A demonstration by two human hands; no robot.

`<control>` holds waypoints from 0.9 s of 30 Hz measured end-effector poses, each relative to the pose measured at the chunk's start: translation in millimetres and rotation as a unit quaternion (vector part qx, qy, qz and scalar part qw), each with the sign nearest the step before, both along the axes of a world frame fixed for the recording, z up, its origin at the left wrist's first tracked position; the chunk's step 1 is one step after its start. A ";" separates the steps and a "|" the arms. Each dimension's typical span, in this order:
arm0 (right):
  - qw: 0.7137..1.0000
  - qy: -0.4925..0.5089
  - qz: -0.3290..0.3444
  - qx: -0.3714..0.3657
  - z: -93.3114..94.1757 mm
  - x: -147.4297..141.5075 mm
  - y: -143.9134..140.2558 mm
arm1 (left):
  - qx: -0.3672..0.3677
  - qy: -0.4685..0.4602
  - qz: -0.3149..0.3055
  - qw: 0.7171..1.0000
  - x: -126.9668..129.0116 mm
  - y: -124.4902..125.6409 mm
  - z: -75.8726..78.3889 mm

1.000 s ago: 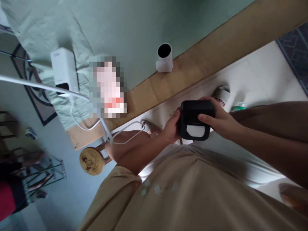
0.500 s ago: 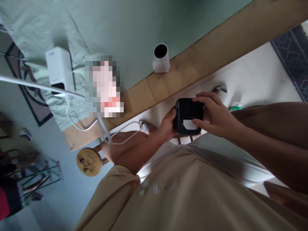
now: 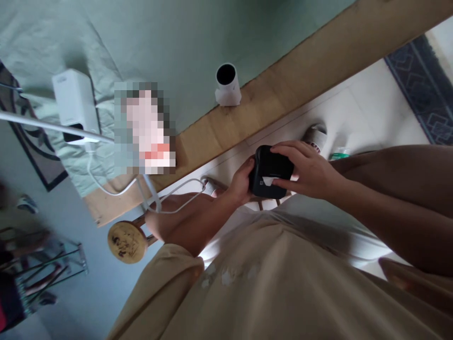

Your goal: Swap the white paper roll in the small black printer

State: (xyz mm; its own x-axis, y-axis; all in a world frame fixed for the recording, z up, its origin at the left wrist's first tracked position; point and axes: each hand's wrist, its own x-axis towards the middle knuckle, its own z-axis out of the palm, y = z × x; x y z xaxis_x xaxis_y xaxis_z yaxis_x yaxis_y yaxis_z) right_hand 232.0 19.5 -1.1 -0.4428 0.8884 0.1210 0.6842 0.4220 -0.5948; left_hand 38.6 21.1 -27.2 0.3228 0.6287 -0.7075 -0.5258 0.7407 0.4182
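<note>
Since a second ago, the right hand (image 3: 304, 170) has shifted its thumb onto the white patch (image 3: 268, 181), pinching the black rounded box (image 3: 266, 165); the left hand (image 3: 241, 182) clasps its side, just off the table's (image 3: 283, 89) near edge.

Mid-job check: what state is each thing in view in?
Black rounded box: held in left hand, right hand on it.
White patch on box: partly covered by that hand.
White cylinder: upright, dark end up.
White box-shaped device: white cable plugged in.
Pixelated item: state unreadable.
Round wooden stool: upright.
Pale green cloth: wrinkled at left.
</note>
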 end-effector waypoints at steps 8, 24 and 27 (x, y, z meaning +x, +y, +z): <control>0.999 0.027 -0.037 -0.021 14.3 8.3 5.1 | -0.024 0.007 0.004 1.000 0.7 -0.4 -0.8; 0.945 -0.103 -0.108 0.292 14.6 12.7 10.7 | -0.016 0.033 -0.008 0.999 1.6 -7.4 -3.0; 0.950 -0.135 -0.065 0.274 11.8 5.8 6.6 | -0.010 0.032 -0.019 0.999 3.5 -8.5 -2.4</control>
State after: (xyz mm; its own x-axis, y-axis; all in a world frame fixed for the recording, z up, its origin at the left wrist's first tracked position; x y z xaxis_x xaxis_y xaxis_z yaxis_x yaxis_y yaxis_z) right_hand 237.8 26.1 10.7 -0.4135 0.7746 0.4786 0.8487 0.5183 -0.1056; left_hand 42.1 12.6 -29.7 0.2996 0.6019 -0.7402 -0.4697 0.7684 0.4347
